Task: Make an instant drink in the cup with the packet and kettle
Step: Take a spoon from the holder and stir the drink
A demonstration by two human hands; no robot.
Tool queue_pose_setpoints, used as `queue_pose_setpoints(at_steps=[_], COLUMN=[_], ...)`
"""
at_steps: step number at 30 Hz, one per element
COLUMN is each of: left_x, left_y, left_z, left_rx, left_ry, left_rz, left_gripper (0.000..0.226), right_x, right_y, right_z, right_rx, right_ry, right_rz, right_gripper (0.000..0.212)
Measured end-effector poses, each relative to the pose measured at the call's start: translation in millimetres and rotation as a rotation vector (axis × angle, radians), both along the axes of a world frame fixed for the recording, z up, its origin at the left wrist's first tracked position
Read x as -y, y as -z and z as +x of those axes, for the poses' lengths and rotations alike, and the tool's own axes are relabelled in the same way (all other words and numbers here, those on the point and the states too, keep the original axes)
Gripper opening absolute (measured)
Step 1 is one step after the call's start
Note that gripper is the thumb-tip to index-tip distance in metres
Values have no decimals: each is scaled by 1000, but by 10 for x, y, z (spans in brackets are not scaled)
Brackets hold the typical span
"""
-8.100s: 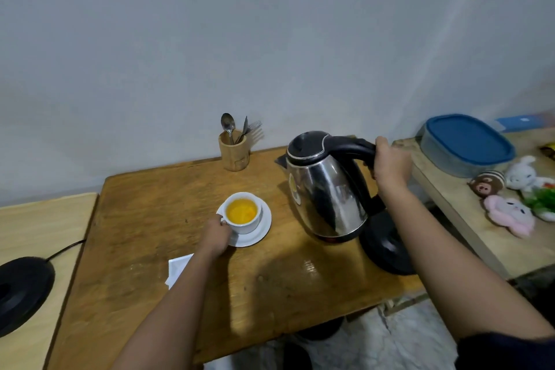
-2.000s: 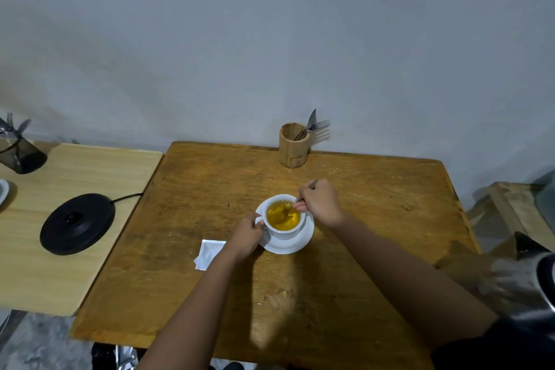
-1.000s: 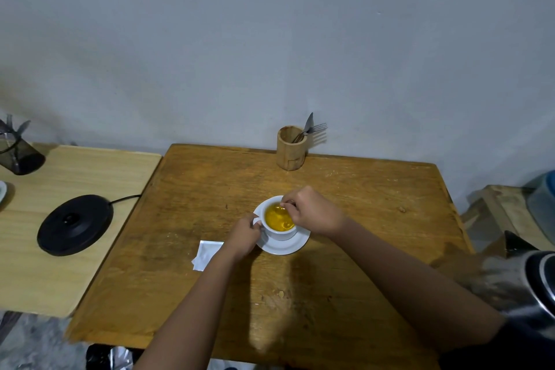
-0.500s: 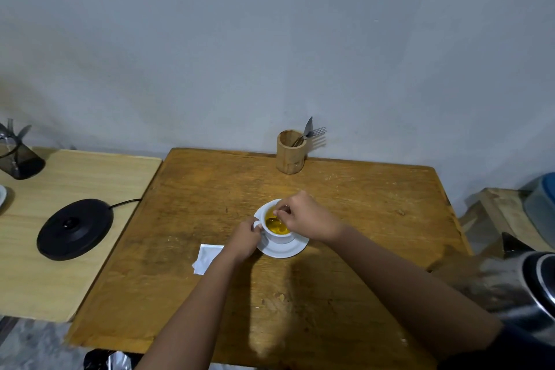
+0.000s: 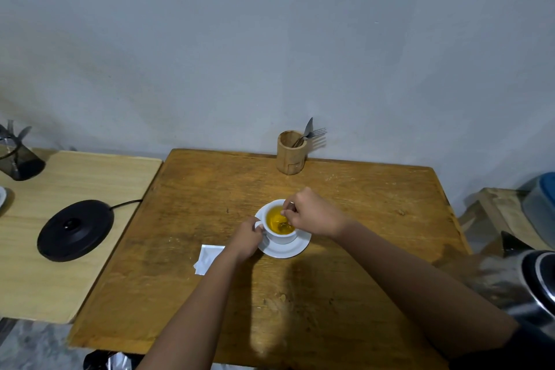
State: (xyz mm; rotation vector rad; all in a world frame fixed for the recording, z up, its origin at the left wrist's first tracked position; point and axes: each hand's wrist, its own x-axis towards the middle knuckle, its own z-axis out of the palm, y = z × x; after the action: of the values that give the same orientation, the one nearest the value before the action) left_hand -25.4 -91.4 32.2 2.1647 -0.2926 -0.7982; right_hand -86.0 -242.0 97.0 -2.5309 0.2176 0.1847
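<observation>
A white cup [image 5: 281, 238] full of yellow-orange drink stands on a white saucer [image 5: 295, 249] in the middle of the brown wooden table [image 5: 345, 303]. My left hand [image 5: 247, 239] grips the cup's handle on its left side. My right hand [image 5: 312, 213] hovers over the cup's right rim, pinching a spoon [image 5: 283, 224] whose bowl dips into the drink. A white packet [image 5: 207, 258] lies flat on the table, left of the saucer, partly under my left wrist. The steel kettle [image 5: 522, 282] sits at the right edge of the view.
A wooden holder [image 5: 290, 152] with a fork and knife stands at the table's back edge. On the lighter table [image 5: 75, 279] to the left lie a black kettle base [image 5: 75, 230] with its cord and a dark container [image 5: 18, 156]. A blue-lidded tub [image 5: 543, 204] is far right.
The kettle was set down at the right. My right hand took a spoon from the holder and moves it around in the cup, while my left hand stays on the handle.
</observation>
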Motion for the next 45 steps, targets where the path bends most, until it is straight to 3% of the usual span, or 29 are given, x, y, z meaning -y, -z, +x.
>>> queue_pose_setpoints(at_steps=[10,24,36,45], left_x=[-3,-14,3,-15], left_y=[8,63,85,109], left_z=[14,40,54,77], left_rx=[8,21,51,26], left_ry=[5,24,38,45], left_rz=[-2,-19,-14,-6], left_gripper=[33,29,32,34], right_x=[-101,-111,-119,10], right_y=[36,16,42,21], right_z=[50,51,119,-22], right_rx=[88,-17,95,8], right_ry=[44,-5,161,128], right_rz=[-43,-5,41,7], right_gripper=[26,24,24,24])
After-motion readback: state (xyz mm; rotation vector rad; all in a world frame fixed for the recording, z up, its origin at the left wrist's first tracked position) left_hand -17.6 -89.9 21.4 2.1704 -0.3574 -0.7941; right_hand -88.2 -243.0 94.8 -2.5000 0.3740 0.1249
